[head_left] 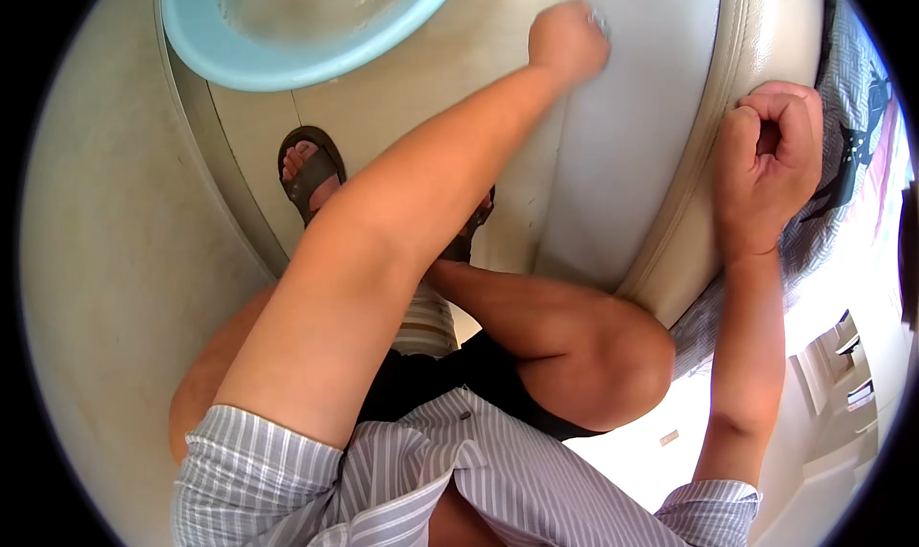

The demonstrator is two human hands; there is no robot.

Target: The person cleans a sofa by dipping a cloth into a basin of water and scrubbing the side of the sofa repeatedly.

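Basically, the person is crouching and leaning over a cream padded cushion (622,164), possibly a sofa or mattress side. The left hand (567,40) is reaching to the far side, fingers curled into a fist around something small and pale; it looks like a cloth or scrubber, but it is too small to tell. That hand is pressing on the cushion's flat face, seemingly so the thing keeps contact with the surface. The right hand (771,155) is sitting nearer and to the right, fingers folded tight together, gripping the cushion's rounded edge, probably bracing it steady. A light blue basin (287,64) with cloudy water is sitting far left on the tiled floor (105,260), close by the left hand. A sandalled foot (308,169) is planted near the basin. Patterned fabric (852,116) is hanging at the right edge.
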